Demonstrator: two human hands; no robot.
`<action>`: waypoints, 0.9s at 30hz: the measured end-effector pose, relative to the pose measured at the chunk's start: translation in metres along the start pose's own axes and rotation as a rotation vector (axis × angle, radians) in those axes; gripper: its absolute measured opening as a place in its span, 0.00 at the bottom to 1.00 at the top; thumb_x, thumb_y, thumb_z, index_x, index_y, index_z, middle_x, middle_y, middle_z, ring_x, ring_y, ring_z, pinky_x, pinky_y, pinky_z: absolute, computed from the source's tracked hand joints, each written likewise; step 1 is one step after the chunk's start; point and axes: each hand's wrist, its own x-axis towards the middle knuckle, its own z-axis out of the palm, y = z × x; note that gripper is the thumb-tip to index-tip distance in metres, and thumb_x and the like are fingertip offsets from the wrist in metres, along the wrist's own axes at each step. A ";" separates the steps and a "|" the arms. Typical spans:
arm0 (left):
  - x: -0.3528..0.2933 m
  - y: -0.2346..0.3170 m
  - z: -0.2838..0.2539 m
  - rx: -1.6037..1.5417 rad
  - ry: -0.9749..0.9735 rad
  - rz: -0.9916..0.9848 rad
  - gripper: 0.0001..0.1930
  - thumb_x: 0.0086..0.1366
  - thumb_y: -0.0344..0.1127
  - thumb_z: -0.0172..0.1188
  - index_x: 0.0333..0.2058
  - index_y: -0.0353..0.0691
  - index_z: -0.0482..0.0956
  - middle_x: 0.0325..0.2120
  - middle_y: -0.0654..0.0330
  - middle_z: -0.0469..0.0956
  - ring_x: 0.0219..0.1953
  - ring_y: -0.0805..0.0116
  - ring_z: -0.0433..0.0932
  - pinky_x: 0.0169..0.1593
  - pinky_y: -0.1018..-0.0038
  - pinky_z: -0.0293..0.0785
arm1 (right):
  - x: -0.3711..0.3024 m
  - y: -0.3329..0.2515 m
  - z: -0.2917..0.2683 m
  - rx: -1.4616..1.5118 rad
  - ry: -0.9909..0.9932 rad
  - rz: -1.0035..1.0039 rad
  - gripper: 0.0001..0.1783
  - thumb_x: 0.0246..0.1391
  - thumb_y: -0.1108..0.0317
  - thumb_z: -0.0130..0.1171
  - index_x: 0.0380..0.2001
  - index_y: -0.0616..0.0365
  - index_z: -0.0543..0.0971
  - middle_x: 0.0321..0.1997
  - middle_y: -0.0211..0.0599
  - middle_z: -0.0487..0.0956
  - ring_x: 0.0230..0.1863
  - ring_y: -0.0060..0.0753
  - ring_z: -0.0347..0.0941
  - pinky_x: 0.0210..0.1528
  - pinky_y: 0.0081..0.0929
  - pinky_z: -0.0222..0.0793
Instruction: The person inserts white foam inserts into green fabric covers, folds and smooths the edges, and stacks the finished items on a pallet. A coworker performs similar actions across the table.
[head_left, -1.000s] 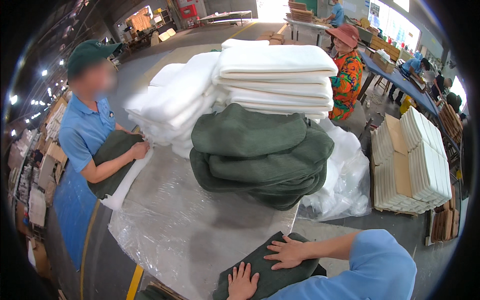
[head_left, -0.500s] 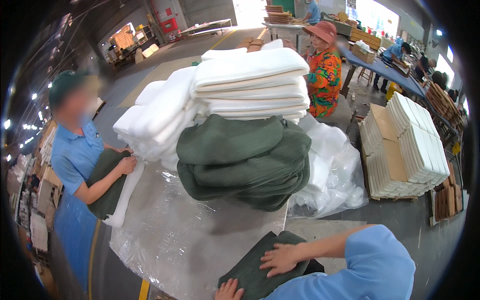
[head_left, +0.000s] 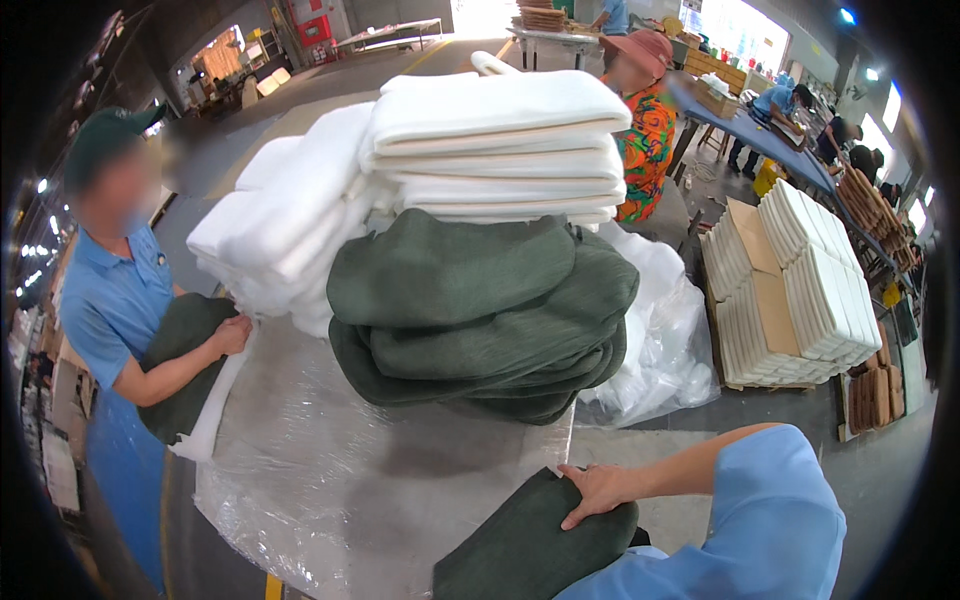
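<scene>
— What does the head view show of the person's own hands?

— Only the right hand (head_left: 598, 490) is in sight. It comes in from the lower right on a blue sleeve and lies flat, fingers spread, on top of a dark green folded cover (head_left: 535, 545). It presses on the cloth rather than clamping round it. The left hand is out of the picture.

— Where is that green cover?

— At the near edge of the table (head_left: 330, 480), which is wrapped in clear plastic sheet. Part of the cover hangs past the edge toward the person.

— And further back on the table?

— A stack of green covers (head_left: 480, 310) sits in the middle, well apart from the hand. Behind and above it rises a pile of white folded pads (head_left: 500, 140), with more white pads leaning to the left.

— Anyone else?

— A co-worker in a blue shirt (head_left: 115, 300) stands at the left, one hand on a green cover held against the table's side. Another person in an orange patterned top (head_left: 645, 140) stands behind the white pile. To the right, a pallet of white bundles (head_left: 800, 290) sits on the floor, and a heap of clear plastic bags (head_left: 655, 330) lies beside the table.
</scene>
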 end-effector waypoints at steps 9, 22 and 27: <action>0.034 0.014 0.005 -0.051 0.218 -0.072 0.57 0.54 0.50 0.83 0.73 0.31 0.60 0.66 0.29 0.70 0.68 0.37 0.72 0.71 0.54 0.67 | 0.037 0.001 0.007 0.077 0.106 0.108 0.80 0.48 0.23 0.70 0.84 0.53 0.33 0.52 0.62 0.85 0.54 0.64 0.83 0.58 0.52 0.77; 0.027 0.055 -0.026 0.429 0.358 0.247 0.36 0.74 0.55 0.63 0.68 0.32 0.71 0.61 0.33 0.77 0.64 0.34 0.76 0.68 0.54 0.71 | 0.046 -0.010 0.008 -0.330 0.388 -0.086 0.48 0.66 0.32 0.57 0.79 0.48 0.60 0.65 0.61 0.78 0.66 0.62 0.77 0.65 0.61 0.72; -0.025 0.104 0.021 0.136 -0.215 0.666 0.30 0.82 0.50 0.47 0.73 0.37 0.67 0.72 0.37 0.66 0.76 0.37 0.60 0.79 0.52 0.55 | -0.023 -0.098 0.019 -0.550 -0.247 -0.437 0.44 0.71 0.31 0.47 0.79 0.44 0.63 0.85 0.42 0.59 0.84 0.51 0.55 0.77 0.62 0.57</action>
